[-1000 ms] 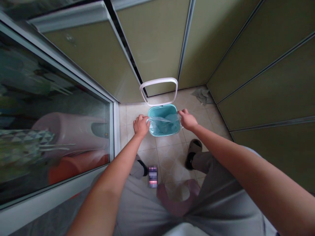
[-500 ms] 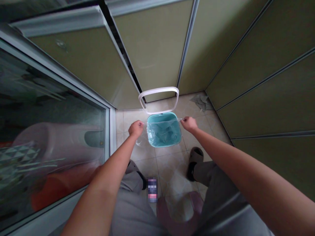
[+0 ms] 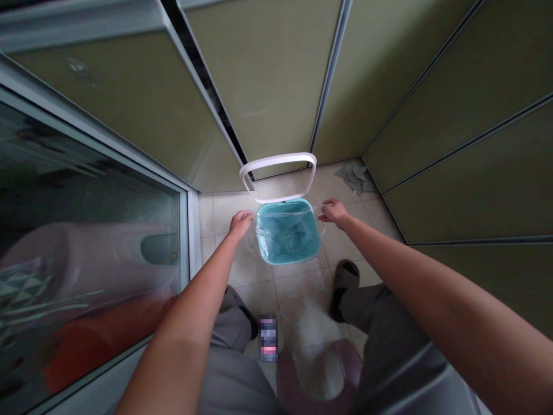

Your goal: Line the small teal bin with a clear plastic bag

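A teal bin (image 3: 288,253) stands on the tiled floor, with a clear plastic bag (image 3: 270,233) lining its inside and draping loosely past the rim at the sides. Hinged up behind it is a white frame-shaped lid ring (image 3: 277,158). My left hand (image 3: 241,223) is just left of the rim, beside the loose plastic; its fingers look loosened, though partly turned from view. To the right of the bin, my right hand (image 3: 334,212) has its fingers apart, close to the bag's edge and holding nothing.
Cabinet panels (image 3: 268,75) rise behind the bin. A glass door (image 3: 108,173) is at left, and a grey cloth (image 3: 356,177) lies on the floor at right. Below me are a pink stool (image 3: 319,400), a blurred-out item (image 3: 268,339) and my shoes (image 3: 345,282).
Both hands have loosened from the bag's edge, which they were stretching across the bin. The bag now sags onto the rim. The view has shifted slightly.
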### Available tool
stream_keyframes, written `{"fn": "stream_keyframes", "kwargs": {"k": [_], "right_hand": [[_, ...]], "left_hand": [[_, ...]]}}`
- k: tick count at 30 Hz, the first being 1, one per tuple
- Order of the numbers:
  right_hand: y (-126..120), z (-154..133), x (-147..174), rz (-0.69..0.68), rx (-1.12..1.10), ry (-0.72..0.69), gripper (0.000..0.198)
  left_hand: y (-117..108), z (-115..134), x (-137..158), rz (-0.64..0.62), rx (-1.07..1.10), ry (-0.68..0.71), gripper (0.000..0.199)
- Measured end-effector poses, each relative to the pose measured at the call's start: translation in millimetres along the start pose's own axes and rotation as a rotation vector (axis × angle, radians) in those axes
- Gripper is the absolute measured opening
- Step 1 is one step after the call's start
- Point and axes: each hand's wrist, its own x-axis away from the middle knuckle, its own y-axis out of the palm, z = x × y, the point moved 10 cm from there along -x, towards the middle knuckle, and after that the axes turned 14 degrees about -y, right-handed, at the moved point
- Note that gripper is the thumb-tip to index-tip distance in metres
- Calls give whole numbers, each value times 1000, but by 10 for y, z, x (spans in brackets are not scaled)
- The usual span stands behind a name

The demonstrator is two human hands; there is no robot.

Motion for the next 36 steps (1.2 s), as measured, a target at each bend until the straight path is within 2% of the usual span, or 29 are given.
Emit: {"fn": "stream_keyframes", "kwargs": {"k": [3, 5, 7, 9, 13, 17, 23, 27, 31, 36], "right_hand": [[-56, -263, 38, -9, 254, -250, 61], [-16, -473, 145, -35, 424, -447, 66], [47, -620, 264, -59, 541, -579, 60], [106, -696, 335, -79, 639, -632, 48], [160, -702, 312, -105, 751, -597, 31], [150, -647, 214, -105, 769, -531, 29], [170, -670, 6, -104, 675, -493, 27], [214, -685, -221, -105, 641, -440, 28], [291, -641, -390, -120, 626, -376, 28], [355, -569, -451, -127, 596, -336, 29]], "left_hand": [[23, -53, 62, -143, 92, -108, 55], [35, -49, 121, -206, 58, -136, 58], [52, 1, 179, -243, -11, -100, 57], [82, 59, 221, -270, -49, -45, 57], [128, 105, 221, -302, -17, 16, 62], [93, 107, 139, -275, -11, 61, 61], [52, 102, 21, -211, -66, 109, 59], [91, 105, -69, -165, -76, 98, 58], [162, 104, -154, -135, -42, 62, 46], [190, 112, -141, -210, 64, 29, 36]]}}
